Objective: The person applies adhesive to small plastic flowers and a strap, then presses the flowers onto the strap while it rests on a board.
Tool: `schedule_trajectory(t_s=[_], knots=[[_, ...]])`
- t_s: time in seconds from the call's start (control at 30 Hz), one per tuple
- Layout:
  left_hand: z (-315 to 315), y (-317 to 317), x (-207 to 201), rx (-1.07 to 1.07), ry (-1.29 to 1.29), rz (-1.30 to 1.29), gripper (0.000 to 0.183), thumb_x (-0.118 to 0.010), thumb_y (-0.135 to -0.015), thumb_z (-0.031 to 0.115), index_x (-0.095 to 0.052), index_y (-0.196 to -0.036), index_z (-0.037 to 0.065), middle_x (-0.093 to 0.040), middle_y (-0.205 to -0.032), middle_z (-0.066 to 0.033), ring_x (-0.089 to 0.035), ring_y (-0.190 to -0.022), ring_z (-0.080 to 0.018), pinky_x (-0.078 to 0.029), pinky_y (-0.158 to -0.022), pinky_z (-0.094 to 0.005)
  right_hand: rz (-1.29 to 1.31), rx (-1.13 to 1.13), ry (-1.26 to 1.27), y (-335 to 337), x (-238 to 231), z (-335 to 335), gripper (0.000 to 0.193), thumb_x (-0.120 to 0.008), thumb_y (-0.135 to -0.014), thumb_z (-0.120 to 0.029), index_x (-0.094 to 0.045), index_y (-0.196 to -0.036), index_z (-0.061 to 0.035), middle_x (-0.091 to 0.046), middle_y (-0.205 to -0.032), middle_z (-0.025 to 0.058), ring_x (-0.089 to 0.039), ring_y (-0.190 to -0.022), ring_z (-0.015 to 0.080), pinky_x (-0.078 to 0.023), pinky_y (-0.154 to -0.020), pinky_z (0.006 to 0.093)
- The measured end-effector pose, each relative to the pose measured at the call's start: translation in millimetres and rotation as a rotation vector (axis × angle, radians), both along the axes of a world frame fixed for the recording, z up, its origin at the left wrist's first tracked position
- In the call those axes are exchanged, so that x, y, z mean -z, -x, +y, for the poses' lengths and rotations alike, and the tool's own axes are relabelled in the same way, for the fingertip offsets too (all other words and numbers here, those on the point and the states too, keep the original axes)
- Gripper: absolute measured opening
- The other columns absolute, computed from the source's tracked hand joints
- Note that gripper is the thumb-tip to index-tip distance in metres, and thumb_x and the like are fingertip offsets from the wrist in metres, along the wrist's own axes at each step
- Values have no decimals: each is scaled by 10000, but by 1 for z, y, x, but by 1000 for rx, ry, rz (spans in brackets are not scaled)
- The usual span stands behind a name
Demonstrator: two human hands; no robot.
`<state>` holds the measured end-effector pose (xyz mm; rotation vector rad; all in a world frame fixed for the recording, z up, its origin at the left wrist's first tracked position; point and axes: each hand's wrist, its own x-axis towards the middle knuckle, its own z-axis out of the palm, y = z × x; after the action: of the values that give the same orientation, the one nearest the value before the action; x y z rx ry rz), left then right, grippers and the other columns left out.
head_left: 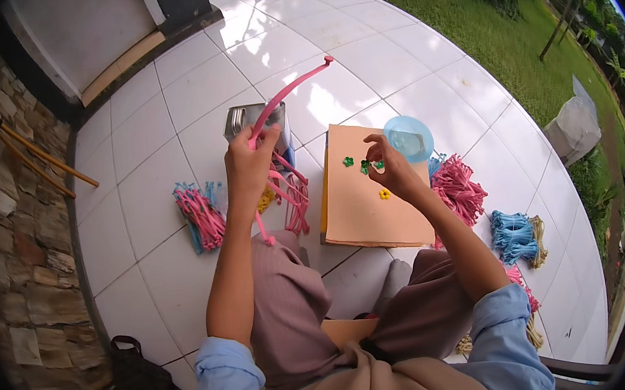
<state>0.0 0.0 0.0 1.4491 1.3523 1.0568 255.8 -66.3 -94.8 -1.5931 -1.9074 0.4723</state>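
My left hand (250, 165) is closed around a pink strap (288, 89) with small knobbed ends. Its upper part sticks out to the right, and its lower end hangs by my knee. Over a tan board (360, 216), my right hand (395, 171) is curled with thumb and forefinger apart. One green flower-shaped piece (348, 161) lies on the board left of the fingers. Another green flower piece (365, 166) is close to the thumb tip, and a third shows in the gap between the fingers. A yellow flower piece (384, 195) lies below the hand.
A light blue dish (410, 137) sits at the board's far right corner. Behind my left hand stands a metal tin (236, 119). Bundles of pink straps (461, 191) and blue straps (513, 235) lie right; more bundles (200, 216) lie left. A black bag (145, 376) rests near the stone wall.
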Motion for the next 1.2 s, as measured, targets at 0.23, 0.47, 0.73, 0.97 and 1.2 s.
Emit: schedule_trajectory(t_s=[0.23,0.47,0.73,0.97,1.2], knots=[[-19,-17,-17,217,-151,95,337,-662,-775,337,-627,-817,4,-405,-512,10,-360,-471,-75,-303,-441,-263,301,-83,-312,63,-105,-35,519,-633,-710,22,-390,-1165,-39,-554,-899,103,-579,-826,200,-478,-735,309],[-28,-29,-21,480,116,61,296,-665,-789,296,-645,-899,22,-488,-623,37,-445,-491,-41,-340,-412,-192,211,-115,-427,67,-104,-38,527,-649,-706,11,-391,-1164,-24,-551,-938,125,-573,-831,213,-475,-746,326],[-31,-31,-23,466,236,-83,291,-665,-783,312,-655,-851,30,-421,-561,72,-346,-462,-26,-309,-434,-198,12,-178,-652,66,-110,-44,454,-666,-700,1,-424,-1083,-27,-545,-975,118,-538,-885,279,-457,-742,360],[-35,-41,-24,475,304,-182,244,-653,-799,243,-596,-876,19,-356,-552,80,-272,-461,-24,-225,-431,-202,-110,-179,-797,63,-108,-41,434,-666,-690,34,-420,-1039,-40,-567,-873,91,-546,-822,269,-453,-679,350],[-47,-48,-25,422,180,-339,216,-515,-895,250,-587,-937,51,-328,-550,87,-250,-448,-8,-227,-414,-181,667,152,-563,52,-136,-45,435,-646,-762,23,-303,-1017,-60,-600,-819,103,-534,-687,119,-447,-608,240]])
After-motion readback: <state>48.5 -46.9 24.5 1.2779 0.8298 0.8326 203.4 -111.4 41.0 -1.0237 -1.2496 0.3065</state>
